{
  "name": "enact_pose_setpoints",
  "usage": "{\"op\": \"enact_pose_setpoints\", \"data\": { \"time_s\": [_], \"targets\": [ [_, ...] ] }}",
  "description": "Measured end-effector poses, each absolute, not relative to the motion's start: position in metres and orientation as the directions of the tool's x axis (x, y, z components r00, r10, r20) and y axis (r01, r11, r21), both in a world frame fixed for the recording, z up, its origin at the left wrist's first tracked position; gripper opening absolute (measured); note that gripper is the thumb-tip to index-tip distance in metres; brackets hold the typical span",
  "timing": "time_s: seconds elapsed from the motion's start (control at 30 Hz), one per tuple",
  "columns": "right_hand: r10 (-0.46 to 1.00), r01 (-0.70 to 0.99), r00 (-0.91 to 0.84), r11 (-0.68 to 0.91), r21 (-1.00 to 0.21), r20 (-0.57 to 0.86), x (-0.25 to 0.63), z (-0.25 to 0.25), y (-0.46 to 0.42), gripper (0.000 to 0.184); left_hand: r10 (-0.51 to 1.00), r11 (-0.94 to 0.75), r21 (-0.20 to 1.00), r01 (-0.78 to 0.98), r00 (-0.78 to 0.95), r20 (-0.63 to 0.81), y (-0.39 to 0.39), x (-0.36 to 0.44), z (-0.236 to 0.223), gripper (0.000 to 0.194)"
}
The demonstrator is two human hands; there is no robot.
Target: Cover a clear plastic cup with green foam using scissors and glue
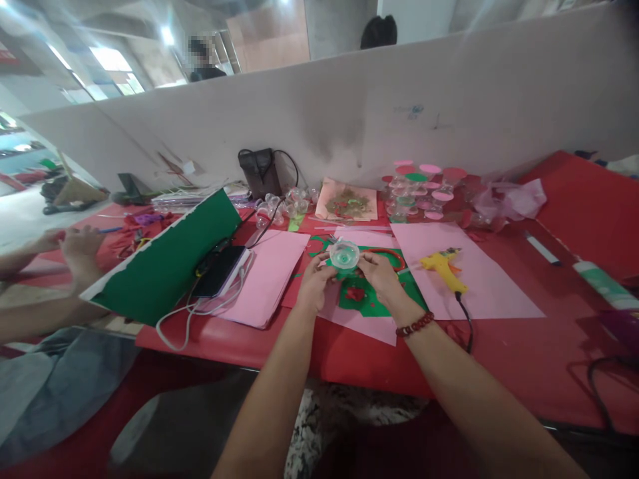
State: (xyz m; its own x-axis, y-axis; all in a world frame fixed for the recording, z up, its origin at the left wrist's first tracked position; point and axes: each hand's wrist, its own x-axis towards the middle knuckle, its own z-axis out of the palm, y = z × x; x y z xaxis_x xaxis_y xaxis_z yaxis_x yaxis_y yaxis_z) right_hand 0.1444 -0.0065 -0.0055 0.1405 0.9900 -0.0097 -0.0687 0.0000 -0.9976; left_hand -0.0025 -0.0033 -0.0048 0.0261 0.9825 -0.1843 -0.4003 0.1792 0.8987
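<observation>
In the head view, the left hand (318,285) and right hand (382,276) hold a clear plastic piece (344,255), fingers pinching its edges at nine and three o'clock, above green paper (369,293) on the table (519,359). From the piece, a yellow glue gun (442,267) lies at three o'clock, disc-topped clear pieces (417,193) at two, a phone (215,278) at nine.

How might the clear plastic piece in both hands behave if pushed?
The clear plastic piece is see-through, so it may be thin and light. Its round outline suggests it could roll on edge. Its shiny look hints at slipperiness.
</observation>
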Motion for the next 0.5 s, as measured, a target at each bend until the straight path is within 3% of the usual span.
{"op": "enact_pose_setpoints", "data": {
  "time_s": [0.23, 0.5],
  "targets": [
    [0.995, -0.067, 0.101, -0.02, -0.998, -0.027, 0.1489, -0.0049, -0.0052, 0.023, 0.976, 0.217, 0.899, -0.381, 0.109, -0.189, -0.0048, -0.0049, 0.0007, 0.057],
    [0.992, -0.064, 0.127, 0.014, -0.998, 0.006, 0.1457, -0.0089, -0.0026, 0.024, 0.977, 0.213, 0.893, -0.397, 0.058, -0.207, -0.0036, -0.0038, -0.0004, 0.058]
  ]
}}
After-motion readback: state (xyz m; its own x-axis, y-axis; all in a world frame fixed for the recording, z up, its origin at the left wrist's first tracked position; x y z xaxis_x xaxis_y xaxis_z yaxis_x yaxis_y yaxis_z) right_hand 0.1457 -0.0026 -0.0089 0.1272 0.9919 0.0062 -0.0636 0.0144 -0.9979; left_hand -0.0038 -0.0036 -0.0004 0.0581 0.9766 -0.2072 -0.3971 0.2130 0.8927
